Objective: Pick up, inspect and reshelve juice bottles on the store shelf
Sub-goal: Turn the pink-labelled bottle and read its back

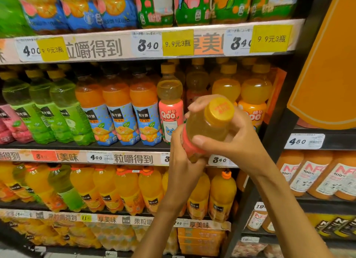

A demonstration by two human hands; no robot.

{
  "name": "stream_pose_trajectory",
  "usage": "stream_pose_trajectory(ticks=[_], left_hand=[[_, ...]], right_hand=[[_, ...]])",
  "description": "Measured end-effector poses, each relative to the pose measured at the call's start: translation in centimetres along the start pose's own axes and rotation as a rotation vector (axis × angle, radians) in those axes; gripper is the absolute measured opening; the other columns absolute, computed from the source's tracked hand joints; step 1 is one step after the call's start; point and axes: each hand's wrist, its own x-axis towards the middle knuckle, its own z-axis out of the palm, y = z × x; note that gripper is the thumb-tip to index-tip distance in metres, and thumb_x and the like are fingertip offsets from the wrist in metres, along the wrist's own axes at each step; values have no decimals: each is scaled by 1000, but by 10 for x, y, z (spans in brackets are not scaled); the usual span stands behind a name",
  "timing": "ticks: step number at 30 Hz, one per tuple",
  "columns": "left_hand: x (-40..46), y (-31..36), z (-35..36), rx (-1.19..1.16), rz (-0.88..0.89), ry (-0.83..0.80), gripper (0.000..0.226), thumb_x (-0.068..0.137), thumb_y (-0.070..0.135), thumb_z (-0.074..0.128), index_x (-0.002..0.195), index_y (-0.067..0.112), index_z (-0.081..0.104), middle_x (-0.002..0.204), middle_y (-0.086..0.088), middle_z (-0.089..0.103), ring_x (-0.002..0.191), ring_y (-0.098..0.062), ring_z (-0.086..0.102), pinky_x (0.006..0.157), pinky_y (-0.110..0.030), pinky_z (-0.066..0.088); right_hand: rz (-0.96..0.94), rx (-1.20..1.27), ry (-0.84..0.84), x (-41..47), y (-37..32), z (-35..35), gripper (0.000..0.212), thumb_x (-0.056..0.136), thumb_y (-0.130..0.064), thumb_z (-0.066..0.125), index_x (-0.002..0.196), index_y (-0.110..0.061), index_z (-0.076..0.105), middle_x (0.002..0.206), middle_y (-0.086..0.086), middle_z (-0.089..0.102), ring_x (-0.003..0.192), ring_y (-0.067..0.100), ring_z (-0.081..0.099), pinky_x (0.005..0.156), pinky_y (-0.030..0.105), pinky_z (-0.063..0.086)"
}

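Note:
A juice bottle (207, 127) with pale amber liquid, an orange cap and a pink label is tilted toward me in front of the middle shelf (81, 146). My left hand (184, 161) grips its lower, labelled end from below. My right hand (229, 136) wraps around its shoulder and neck, thumb across the front. A matching pink-label Qoo bottle (170, 105) stands upright on the shelf just left of my hands. Behind my hands the shelf slot is hidden.
Orange Qoo bottles (255, 95) stand right of the hands, blue-label orange bottles (119, 111) and green bottles (40, 107) to the left. Price strips (148, 43) edge each shelf. A black upright (281, 111) separates a second rack holding white-label bottles (308, 175).

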Motion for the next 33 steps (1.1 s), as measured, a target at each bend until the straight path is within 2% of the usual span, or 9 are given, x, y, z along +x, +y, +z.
stream_pose_trajectory(ticks=[2, 6, 9, 12, 15, 19, 25, 28, 33], left_hand=[[1, -4, -2, -10, 35, 14, 62, 77, 28, 67, 130, 42, 38, 128, 13, 52, 121, -12, 52, 95, -24, 47], [2, -13, -3, -66, 2, -19, 64, 83, 39, 64, 135, 12, 40, 130, -11, 52, 124, -28, 50, 97, -49, 46], [3, -8, -8, -106, -30, -69, 67, 82, 35, 69, 133, 4, 39, 128, -16, 51, 123, -31, 49, 95, -54, 45], [3, -3, -19, -49, -1, -157, 68, 78, 24, 73, 136, 26, 40, 132, 1, 52, 126, -18, 48, 101, -35, 45], [1, 0, -29, 14, 19, -306, 73, 71, 19, 81, 128, 44, 43, 123, 25, 56, 116, 4, 52, 88, -6, 41], [-11, 1, -32, -104, -104, -425, 73, 70, 18, 83, 131, 33, 45, 121, 16, 61, 112, -3, 59, 82, -12, 48], [-20, -2, -36, -282, -260, -320, 61, 73, 59, 67, 123, 28, 52, 114, 7, 68, 105, -10, 65, 79, -17, 51], [-22, 1, -35, -349, -341, -319, 67, 73, 70, 59, 116, 19, 58, 95, 5, 74, 84, -10, 70, 67, -17, 53], [-28, 2, -32, -600, -594, -422, 78, 68, 71, 62, 116, 10, 64, 101, -12, 71, 87, -24, 69, 71, -34, 55]], right_hand=[[-1, -9, -119, -2, -4, -7, 39, 76, -10, 74, 110, -6, 56, 116, 10, 58, 114, 23, 56, 93, 33, 46], [-14, -41, -256, -5, -10, -9, 30, 76, -10, 74, 103, -18, 62, 119, 1, 56, 118, 21, 52, 93, 27, 42], [-22, -27, -262, -4, -11, -9, 35, 75, -10, 73, 107, -18, 61, 118, -1, 57, 116, 20, 54, 91, 25, 43], [-45, 9, -269, 2, -10, -13, 33, 77, -20, 74, 106, -13, 62, 118, 1, 59, 116, 21, 54, 93, 27, 41], [-4, 84, -278, 6, -4, -14, 37, 83, -38, 67, 105, -9, 62, 116, -1, 61, 113, 17, 57, 92, 25, 43], [106, 282, -92, 4, 4, -4, 7, 79, -16, 64, 83, -11, 68, 88, 5, 68, 85, 24, 66, 77, 34, 50], [403, 387, 384, 7, 11, 1, 21, 79, -29, 66, 90, -11, 69, 86, 2, 74, 86, 18, 71, 69, 25, 54], [413, 450, 303, 10, 13, -6, 28, 84, -34, 59, 99, -13, 70, 99, 5, 72, 96, 17, 67, 78, 29, 54], [395, 682, 155, 16, 21, 0, 53, 69, -44, 79, 110, -13, 64, 108, 14, 68, 104, 31, 65, 88, 46, 53]])
